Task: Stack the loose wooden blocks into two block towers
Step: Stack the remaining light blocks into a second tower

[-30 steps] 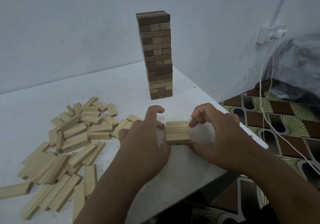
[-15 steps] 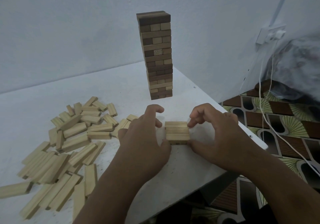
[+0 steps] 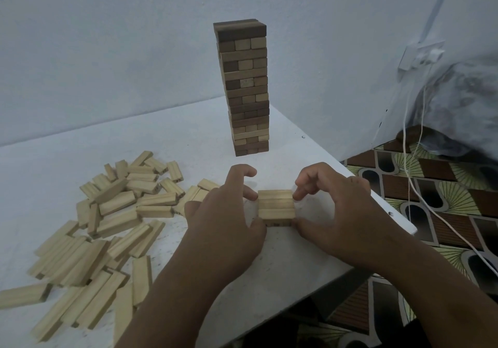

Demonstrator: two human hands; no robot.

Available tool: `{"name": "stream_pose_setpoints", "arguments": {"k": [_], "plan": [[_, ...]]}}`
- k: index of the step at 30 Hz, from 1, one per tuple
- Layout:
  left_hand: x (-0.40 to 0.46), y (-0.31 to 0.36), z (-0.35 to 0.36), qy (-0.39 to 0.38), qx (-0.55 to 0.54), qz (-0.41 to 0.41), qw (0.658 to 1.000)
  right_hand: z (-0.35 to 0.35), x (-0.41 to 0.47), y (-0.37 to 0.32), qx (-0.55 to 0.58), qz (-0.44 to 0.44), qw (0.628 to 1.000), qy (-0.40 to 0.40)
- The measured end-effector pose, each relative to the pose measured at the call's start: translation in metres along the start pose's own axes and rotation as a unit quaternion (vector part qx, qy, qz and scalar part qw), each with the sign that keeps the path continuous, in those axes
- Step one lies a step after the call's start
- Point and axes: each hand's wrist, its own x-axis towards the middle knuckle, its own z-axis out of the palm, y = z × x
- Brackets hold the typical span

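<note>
Loose pale wooden blocks (image 3: 107, 223) mostly lay heaped left of the tall brown block tower (image 3: 246, 89), which looked finished; nearer than it, both grips, left hand (image 3: 229, 218) and right hand (image 3: 334, 213), pinched the low two-layer stack (image 3: 276, 207).

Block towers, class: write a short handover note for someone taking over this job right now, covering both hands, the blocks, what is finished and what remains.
Left hand and right hand: fingers pinch the short stack from either side, squaring it up near the table's front edge.
Tall tower: stands behind it, untouched.
Loose blocks: a big pile lies on the left.
Done: one tower; the second has at least two layers.
Left: stack the pile onto the short stack.
</note>
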Motion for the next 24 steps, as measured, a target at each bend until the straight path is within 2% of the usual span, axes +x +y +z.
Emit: {"name": "stream_pose_setpoints", "arguments": {"k": [8, 12, 16, 20, 24], "plan": [[-0.007, 0.004, -0.014, 0.01, -0.011, -0.003, 1.0, 0.001, 0.002, -0.004, -0.026, 0.003, 1.0, 0.017], [-0.013, -0.007, -0.031, 0.039, 0.084, -0.028, 0.995, 0.019, 0.011, -0.026, -0.054, -0.033, 0.997, 0.04], [-0.021, -0.023, -0.038, -0.008, 0.157, -0.052, 0.986, 0.036, 0.016, -0.048, -0.073, -0.07, 0.995, 0.014], [-0.031, -0.031, -0.046, -0.017, 0.11, -0.038, 0.993, 0.063, 0.021, -0.065, -0.149, -0.111, 0.982, 0.022], [-0.041, -0.039, -0.054, -0.001, 0.078, -0.026, 0.997, 0.076, 0.029, -0.068, -0.23, -0.097, 0.967, -0.039]]}}
